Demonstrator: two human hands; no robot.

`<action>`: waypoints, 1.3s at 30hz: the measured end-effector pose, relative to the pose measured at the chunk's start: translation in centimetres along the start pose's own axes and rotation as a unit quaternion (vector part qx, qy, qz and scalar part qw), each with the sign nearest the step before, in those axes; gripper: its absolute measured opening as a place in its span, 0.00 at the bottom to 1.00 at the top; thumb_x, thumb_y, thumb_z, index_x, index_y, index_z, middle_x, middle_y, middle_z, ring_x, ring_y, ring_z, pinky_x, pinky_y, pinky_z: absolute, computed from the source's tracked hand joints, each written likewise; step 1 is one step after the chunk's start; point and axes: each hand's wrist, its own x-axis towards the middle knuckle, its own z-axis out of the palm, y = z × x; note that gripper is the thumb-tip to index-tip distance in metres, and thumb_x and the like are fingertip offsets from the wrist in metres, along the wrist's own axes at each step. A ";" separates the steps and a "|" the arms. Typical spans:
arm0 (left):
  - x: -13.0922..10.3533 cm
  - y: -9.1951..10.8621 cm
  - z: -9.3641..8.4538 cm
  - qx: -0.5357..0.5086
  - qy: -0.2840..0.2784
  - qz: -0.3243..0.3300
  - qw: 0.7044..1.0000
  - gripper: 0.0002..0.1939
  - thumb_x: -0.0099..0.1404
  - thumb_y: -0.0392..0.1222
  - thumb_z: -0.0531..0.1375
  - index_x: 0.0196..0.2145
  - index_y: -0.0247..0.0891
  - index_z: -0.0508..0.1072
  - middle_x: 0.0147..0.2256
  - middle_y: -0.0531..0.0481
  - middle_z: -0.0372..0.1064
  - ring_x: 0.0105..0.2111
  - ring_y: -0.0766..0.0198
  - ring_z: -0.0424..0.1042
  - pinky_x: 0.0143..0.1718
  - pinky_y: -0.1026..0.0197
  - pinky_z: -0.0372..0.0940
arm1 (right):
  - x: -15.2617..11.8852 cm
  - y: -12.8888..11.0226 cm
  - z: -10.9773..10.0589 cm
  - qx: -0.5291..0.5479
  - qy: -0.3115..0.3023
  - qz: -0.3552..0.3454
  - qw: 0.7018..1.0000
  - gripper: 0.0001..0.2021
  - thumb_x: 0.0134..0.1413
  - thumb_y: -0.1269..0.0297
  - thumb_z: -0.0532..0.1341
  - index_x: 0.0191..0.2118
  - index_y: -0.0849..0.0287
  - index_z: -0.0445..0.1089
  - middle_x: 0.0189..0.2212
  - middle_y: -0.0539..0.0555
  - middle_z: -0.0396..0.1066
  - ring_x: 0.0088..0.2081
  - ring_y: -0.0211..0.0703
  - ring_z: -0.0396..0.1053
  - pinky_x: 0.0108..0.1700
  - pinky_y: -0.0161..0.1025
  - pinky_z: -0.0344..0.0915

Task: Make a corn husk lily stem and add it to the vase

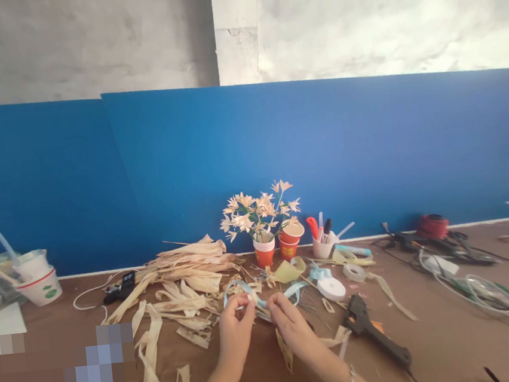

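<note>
Nearer the person than the cup of flowers [265, 255], the left hand [236, 331] has thumb and forefinger drawn into a pinch at the light blue ribbon [244, 285], while the right hand [293, 326] has its fingers bunched close beside, their exact hold unclear. Steady, light fingertip pressure should serve the thin strip best, keeping it flat and untwisted, with its loop, also before the cup of flowers, clear of the dry husks [190, 275].
</note>
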 end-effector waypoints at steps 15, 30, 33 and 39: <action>0.1 -0.3 0.1 -0.082 -0.008 -0.061 0.995 0.09 0.48 0.43 0.65 0.20 0.35 0.71 0.42 0.42 0.71 0.34 0.56 0.74 0.37 0.57 0.67 | -0.7 -0.1 0.2 -0.179 -0.014 -0.081 0.980 0.09 0.57 0.66 0.49 0.32 0.57 0.65 0.20 0.48 0.69 0.23 0.39 0.64 0.26 0.31 0.51; -0.1 -0.1 0.2 -0.041 -0.011 -0.070 0.997 0.09 0.50 0.43 0.62 0.20 0.34 0.72 0.38 0.41 0.73 0.38 0.55 0.72 0.40 0.60 0.65 | -0.9 -0.3 0.6 -0.202 -0.017 -0.085 0.975 0.09 0.56 0.70 0.48 0.32 0.59 0.66 0.20 0.49 0.69 0.22 0.38 0.64 0.25 0.31 0.50; -0.1 -0.1 0.2 -0.044 -0.010 -0.078 0.996 0.09 0.49 0.43 0.62 0.20 0.34 0.73 0.38 0.41 0.73 0.38 0.54 0.72 0.39 0.59 0.65 | -0.9 -0.3 0.7 -0.190 -0.017 -0.091 0.977 0.10 0.56 0.70 0.48 0.33 0.59 0.66 0.21 0.50 0.70 0.22 0.38 0.65 0.25 0.31 0.52; 0.0 -0.4 0.3 -0.048 0.000 -0.085 0.995 0.09 0.48 0.44 0.63 0.20 0.34 0.73 0.38 0.41 0.73 0.38 0.54 0.73 0.40 0.59 0.66 | -0.9 -0.3 0.7 -0.174 -0.025 -0.087 0.981 0.11 0.56 0.70 0.48 0.34 0.59 0.66 0.23 0.50 0.71 0.24 0.39 0.66 0.26 0.31 0.53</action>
